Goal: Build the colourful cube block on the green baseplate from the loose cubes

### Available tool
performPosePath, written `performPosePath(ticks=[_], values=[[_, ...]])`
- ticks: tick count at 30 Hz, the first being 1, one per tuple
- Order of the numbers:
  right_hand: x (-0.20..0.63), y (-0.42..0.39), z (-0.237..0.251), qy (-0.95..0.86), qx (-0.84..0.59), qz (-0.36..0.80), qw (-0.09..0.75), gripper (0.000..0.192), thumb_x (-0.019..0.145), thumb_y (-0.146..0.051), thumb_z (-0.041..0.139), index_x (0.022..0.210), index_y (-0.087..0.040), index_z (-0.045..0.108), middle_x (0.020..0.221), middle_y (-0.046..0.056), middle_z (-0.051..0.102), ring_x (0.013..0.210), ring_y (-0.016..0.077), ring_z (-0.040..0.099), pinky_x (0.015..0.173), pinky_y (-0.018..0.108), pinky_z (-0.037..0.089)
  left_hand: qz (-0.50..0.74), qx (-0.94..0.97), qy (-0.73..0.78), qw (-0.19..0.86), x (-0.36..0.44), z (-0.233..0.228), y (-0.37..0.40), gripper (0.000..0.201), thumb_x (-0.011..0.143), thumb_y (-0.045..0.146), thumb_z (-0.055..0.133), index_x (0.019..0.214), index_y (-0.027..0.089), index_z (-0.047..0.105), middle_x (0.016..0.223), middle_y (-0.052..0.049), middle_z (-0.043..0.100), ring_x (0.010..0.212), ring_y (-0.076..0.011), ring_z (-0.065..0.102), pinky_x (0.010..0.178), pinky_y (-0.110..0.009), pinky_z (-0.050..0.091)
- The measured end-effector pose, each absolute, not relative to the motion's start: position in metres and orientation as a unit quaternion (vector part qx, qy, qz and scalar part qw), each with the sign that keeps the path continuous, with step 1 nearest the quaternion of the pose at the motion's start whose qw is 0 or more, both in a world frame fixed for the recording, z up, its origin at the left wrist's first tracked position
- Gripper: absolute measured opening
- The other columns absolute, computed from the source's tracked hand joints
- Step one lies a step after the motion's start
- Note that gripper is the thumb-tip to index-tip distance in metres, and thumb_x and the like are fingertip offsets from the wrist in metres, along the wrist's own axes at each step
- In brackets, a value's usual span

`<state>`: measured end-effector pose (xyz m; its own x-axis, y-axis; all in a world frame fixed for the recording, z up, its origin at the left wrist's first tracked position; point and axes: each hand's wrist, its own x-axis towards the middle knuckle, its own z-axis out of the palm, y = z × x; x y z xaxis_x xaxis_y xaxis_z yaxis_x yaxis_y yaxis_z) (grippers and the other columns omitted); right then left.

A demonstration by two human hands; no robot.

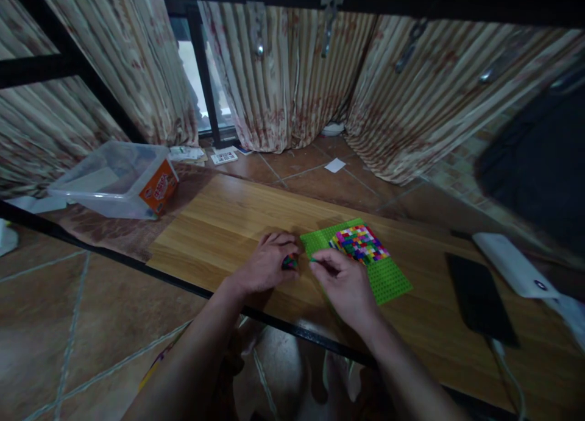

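My left hand (267, 264) rests on the wooden table with its fingers curled round a small cluster of coloured toy bricks (289, 262). The palm and fingers hide part of that cluster. To the right, my right hand (345, 284) pinches a small green toy brick (312, 261) between thumb and forefinger, over the near left edge of a green baseplate (390, 282). A multicoloured block of stacked bricks (363, 243) stands on the far part of the plate. My right hand covers some of the plate's near left side.
On the wooden table (219, 211), a black phone (479, 299) with a cable and a white power bank (512, 262) lie at the right. A clear plastic bin (114, 180) with an orange label stands at the left end. Patterned curtains (278, 80) hang behind.
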<state>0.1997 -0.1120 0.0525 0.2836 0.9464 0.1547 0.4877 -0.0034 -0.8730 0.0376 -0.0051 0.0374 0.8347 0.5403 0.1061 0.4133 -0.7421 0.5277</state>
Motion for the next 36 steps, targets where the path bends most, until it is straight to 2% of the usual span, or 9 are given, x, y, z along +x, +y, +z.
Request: performPosePath(ticks=[4,9,15,19,24,29,36], values=[[0.208,-0.117,0.054,-0.492,-0.629,0.305,0.519,0.016,0.083,-0.031,0.061,0.094,-0.021,0.067,0.081,0.002,0.071,0.07,0.0151,0.065,0.067,0.029,0.053,0.131,0.924,0.271,0.236,0.038,0.037,-0.005,0.029,0.073,0.027,0.072,0.101,0.024,0.066,0.118,-0.005,0.06,0.113,-0.0247,0.052,0.102,-0.042,0.034],[0.217,-0.121,0.06,-0.392,-0.588,0.402,0.582,0.02,0.076,-0.035,0.07,0.089,-0.021,0.072,0.071,0.0,0.069,0.063,0.0135,0.062,0.061,0.028,0.052,0.174,0.915,0.277,0.236,0.044,0.043,-0.006,0.024,0.078,0.027,0.067,0.102,0.023,0.066,0.116,-0.005,0.063,0.114,-0.0247,0.053,0.103,-0.043,0.035],[0.223,-0.124,0.07,-0.296,-0.536,0.481,0.628,0.026,0.066,-0.036,0.08,0.088,-0.023,0.076,0.07,0.0,0.069,0.063,0.0115,0.06,0.064,0.027,0.05,0.276,0.861,0.282,0.32,0.063,0.056,-0.02,0.023,0.088,0.019,0.054,0.108,0.02,0.064,0.107,-0.006,0.068,0.106,-0.0202,0.06,0.096,-0.037,0.045],[0.252,-0.127,0.08,-0.288,-0.543,0.433,0.659,0.027,0.067,-0.036,0.08,0.09,-0.023,0.076,0.067,0.0,0.067,0.061,0.0107,0.057,0.062,0.027,0.048,0.312,0.832,0.301,0.346,0.076,0.056,-0.033,0.021,0.087,0.017,0.054,0.104,0.02,0.066,0.105,-0.006,0.069,0.102,-0.02,0.063,0.093,-0.036,0.048],[0.312,-0.139,0.089,-0.244,-0.594,0.246,0.726,0.027,0.06,-0.03,0.083,0.085,-0.023,0.073,0.072,-0.002,0.066,0.063,0.0096,0.057,0.061,0.024,0.048,0.318,0.829,0.313,0.336,0.089,0.05,-0.042,0.024,0.085,0.014,0.056,0.105,0.021,0.067,0.102,-0.006,0.071,0.101,-0.021,0.064,0.094,-0.038,0.049],[0.315,-0.147,0.08,-0.341,-0.698,0.183,0.602,0.023,0.069,-0.035,0.075,0.086,-0.019,0.071,0.073,0.001,0.067,0.063,0.0136,0.059,0.061,0.028,0.049,0.289,0.851,0.296,0.322,0.102,0.045,-0.055,0.031,0.085,0.014,0.055,0.114,0.021,0.064,0.109,-0.007,0.069,0.104,-0.022,0.062,0.095,-0.039,0.049],[0.287,-0.141,0.068,-0.537,-0.729,0.095,0.414,0.018,0.086,-0.031,0.055,0.09,-0.021,0.069,0.091,0.004,0.067,0.083,0.0197,0.063,0.078,0.035,0.049,0.254,0.867,0.285,0.32,0.115,0.044,-0.066,0.033,0.086,0.012,0.052,0.116,0.02,0.062,0.109,-0.007,0.066,0.105,-0.0208,0.061,0.096,-0.037,0.049]])
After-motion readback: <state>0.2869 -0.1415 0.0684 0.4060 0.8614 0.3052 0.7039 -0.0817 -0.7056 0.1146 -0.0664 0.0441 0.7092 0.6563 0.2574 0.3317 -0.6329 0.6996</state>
